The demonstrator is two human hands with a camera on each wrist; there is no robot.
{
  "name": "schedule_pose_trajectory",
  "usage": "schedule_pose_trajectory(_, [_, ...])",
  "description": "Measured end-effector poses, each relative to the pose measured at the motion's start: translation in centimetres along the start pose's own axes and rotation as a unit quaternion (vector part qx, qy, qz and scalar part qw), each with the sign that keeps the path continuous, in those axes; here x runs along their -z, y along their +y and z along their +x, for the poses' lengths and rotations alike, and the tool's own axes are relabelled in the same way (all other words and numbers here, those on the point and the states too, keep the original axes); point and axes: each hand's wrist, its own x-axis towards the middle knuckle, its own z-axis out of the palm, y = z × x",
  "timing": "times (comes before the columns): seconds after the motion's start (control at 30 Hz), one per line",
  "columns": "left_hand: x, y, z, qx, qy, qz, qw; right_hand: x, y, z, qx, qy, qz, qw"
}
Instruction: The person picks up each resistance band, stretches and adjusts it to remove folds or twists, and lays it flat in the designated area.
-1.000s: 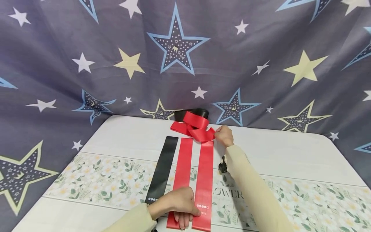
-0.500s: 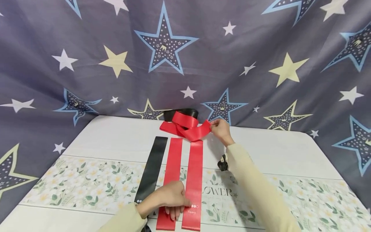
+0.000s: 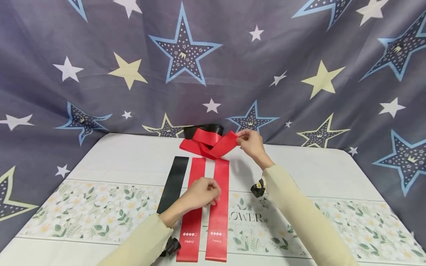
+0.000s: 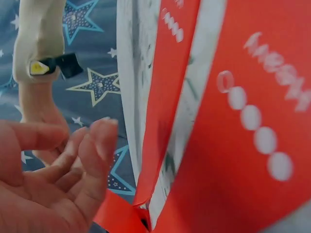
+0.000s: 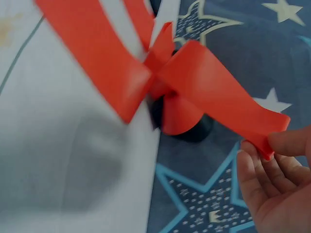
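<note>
My right hand (image 3: 252, 144) pinches the end of a red resistance band (image 5: 223, 102) between thumb and fingers, lifting it at the back of the table. The rest of that band lies crumpled in loops against a black band (image 3: 213, 128). My left hand (image 3: 201, 192) hovers over two flat red strips, its fingers loosely bent and holding nothing in the left wrist view. The left strip (image 3: 191, 229) and the right strip (image 3: 217, 221) both carry the word "Heavy" and a row of dots. Left of them lies a flat black strip (image 3: 174, 181), its near end hidden by my forearm.
A white table (image 3: 133, 155) with a flower-printed strip (image 3: 100, 214) across it bears the bands. Behind its far edge hangs a dark curtain (image 3: 216, 66) with stars. Black straps show at both wrists, including a right wrist strap (image 3: 257, 188).
My left hand has lifted off the near ends of the red strips and moved farther up them, uncovering the print. My right hand has raised the pinched band end up and leftward.
</note>
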Motion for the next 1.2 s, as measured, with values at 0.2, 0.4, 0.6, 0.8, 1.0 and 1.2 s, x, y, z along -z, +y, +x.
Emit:
schedule_pose_trajectory(0.2, [0.2,1.0,1.7,-0.012,0.066,-0.045,0.9967,0.5,-1.7,-0.9,0.020,-0.003,0.012,1.000])
schedule_pose_trajectory(0.4, [0.7,1.5,3.5,0.006,0.116,-0.087,0.9895,1.2,-3.1,-1.4,0.033,0.002,0.014,0.999])
schedule_pose_trajectory(0.6, [1.7,2.3,5.2,0.024,0.145,-0.157,0.9767,1.6,-4.5,-1.9,0.048,-0.002,0.011,0.999])
schedule_pose_trajectory(0.8, [3.5,3.8,6.0,0.032,0.136,-0.250,0.9582,1.1,-6.0,-3.3,0.112,-0.020,0.001,0.994])
schedule_pose_trajectory(1.0, [4.1,4.2,6.0,0.029,0.145,-0.233,0.9610,-0.3,-5.9,-4.9,0.168,-0.058,-0.011,0.984])
schedule_pose_trajectory(1.2, [4.0,3.6,6.2,0.023,0.178,-0.169,0.9692,-1.7,-4.6,-6.5,0.126,-0.070,0.061,0.988])
